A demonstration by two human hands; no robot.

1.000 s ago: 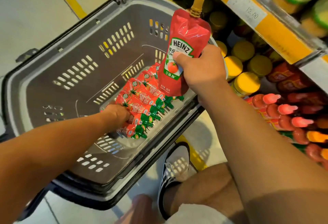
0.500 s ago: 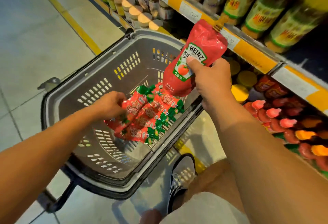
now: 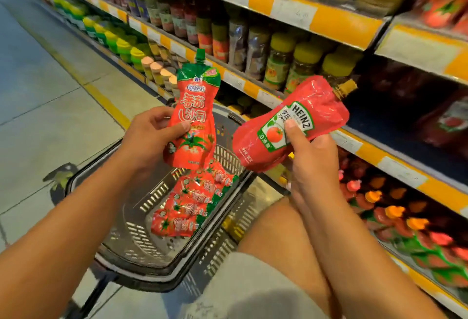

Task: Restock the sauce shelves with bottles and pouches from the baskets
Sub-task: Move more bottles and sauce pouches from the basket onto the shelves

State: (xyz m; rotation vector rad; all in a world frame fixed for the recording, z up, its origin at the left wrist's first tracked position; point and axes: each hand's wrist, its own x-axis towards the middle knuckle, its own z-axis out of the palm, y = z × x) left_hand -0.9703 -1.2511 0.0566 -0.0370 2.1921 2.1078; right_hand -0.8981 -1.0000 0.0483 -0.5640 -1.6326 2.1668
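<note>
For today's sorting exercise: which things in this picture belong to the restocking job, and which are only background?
Part of the job:
left hand holding the green-capped pouch
right hand holding the Heinz pouch
basket with more pouches

Background:
yellow-lidded jars
floor

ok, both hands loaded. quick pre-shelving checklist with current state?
1. Left hand grips the green-capped pouch: ok, thumb across its front, pouch upright.
2. Right hand grips the Heinz pouch: ok, thumb on the label, pouch tilted toward the shelf.
3. Caps on both pouches: cannot tell if tight.
4. Free slot on the shelf: dark gap behind the Heinz pouch; depth cannot tell.
5. Basket stock left: ok, more red pouches lie inside.
</note>
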